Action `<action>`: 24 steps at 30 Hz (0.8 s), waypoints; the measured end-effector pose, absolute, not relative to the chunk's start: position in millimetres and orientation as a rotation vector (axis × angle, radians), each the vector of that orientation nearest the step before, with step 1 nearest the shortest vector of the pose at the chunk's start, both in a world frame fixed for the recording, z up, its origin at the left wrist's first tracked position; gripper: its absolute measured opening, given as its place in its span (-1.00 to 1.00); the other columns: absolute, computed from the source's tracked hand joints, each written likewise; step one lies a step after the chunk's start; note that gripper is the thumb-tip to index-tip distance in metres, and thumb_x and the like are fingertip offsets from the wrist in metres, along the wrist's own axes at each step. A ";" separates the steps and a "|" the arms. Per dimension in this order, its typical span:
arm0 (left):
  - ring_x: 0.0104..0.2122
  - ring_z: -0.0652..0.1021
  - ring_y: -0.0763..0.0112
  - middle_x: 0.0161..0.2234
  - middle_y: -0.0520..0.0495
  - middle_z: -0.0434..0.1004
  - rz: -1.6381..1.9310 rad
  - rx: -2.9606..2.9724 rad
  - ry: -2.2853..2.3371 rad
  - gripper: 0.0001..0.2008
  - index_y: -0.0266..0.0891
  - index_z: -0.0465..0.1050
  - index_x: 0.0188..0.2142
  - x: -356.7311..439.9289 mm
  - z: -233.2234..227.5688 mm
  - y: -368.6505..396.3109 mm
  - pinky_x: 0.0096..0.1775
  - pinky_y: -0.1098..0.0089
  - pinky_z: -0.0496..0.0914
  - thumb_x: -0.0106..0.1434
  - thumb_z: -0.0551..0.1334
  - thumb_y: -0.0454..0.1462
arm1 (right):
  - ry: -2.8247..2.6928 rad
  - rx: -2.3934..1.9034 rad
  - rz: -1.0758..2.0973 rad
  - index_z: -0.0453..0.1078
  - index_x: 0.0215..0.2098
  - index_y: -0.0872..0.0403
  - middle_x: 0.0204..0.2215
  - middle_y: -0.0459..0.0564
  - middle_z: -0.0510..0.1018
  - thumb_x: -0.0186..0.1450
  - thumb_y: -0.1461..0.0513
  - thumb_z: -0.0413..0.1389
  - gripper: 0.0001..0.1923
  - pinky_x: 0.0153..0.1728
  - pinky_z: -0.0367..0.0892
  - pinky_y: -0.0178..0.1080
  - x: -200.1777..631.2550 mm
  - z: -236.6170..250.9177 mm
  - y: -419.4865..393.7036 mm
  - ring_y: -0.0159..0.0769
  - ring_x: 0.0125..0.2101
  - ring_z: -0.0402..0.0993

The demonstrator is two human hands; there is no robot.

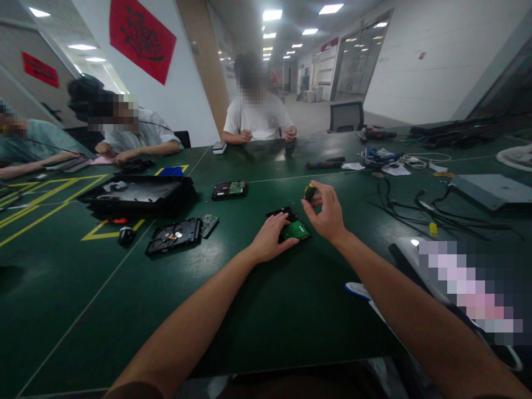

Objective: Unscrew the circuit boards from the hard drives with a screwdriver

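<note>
A hard drive (298, 229) with a green circuit board facing up lies on the table before me. My left hand (272, 235) rests over its left side, fingers stretched across the top and thumb spread along the near edge. Above the drive's right end, my right hand (324, 213) pinches a screwdriver (310, 192) by its yellow-and-black handle. The shaft is too hard to make out, so I cannot tell whether its tip touches the drive. Left of my hands sit another hard drive (174, 236) and a loose circuit board (210, 224).
Farther off lies a third drive (229, 190). Black plastic trays (137, 194) are stacked at left, near a small black-and-white object (126, 235). Black cables (409, 205) and a grey metal box (494, 191) occupy the right. Across the table (166, 310) sits a person (258, 119); others sit at left.
</note>
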State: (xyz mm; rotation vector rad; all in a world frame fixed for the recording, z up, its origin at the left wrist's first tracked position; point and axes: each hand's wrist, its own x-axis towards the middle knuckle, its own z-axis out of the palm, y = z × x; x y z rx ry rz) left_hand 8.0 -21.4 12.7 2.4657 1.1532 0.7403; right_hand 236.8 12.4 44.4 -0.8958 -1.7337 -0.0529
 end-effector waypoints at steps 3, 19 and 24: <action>0.47 0.22 -0.05 0.41 -0.30 0.30 0.747 2.466 1.150 -0.38 -0.19 0.36 0.25 8.1 12.6 -21.3 0.46 -0.15 0.08 0.35 0.33 0.08 | -1.753 -0.879 -0.047 0.16 0.41 -0.12 0.16 0.15 0.44 0.45 0.18 0.14 -0.41 -0.17 0.66 -0.01 236.8 45.1 12.1 -0.15 -0.17 0.60; 0.47 0.22 -0.03 0.41 -0.33 0.29 0.737 2.479 1.161 -0.40 -0.23 0.38 0.22 8.5 14.0 -22.5 0.46 -0.12 0.09 0.37 0.31 0.08 | -1.733 -0.911 -0.050 0.15 0.42 -0.11 0.14 0.14 0.46 0.45 0.16 0.14 -0.40 -0.16 0.65 0.02 236.7 42.8 13.2 -0.16 -0.22 0.59; 0.47 0.22 -0.03 0.41 -0.32 0.29 0.735 2.471 1.155 -0.39 -0.21 0.37 0.23 7.9 14.5 -22.5 0.46 -0.13 0.09 0.36 0.32 0.09 | -1.734 -0.908 -0.062 0.17 0.40 -0.11 0.15 0.15 0.45 0.46 0.15 0.14 -0.43 -0.14 0.65 0.00 237.2 43.6 13.1 -0.16 -0.20 0.61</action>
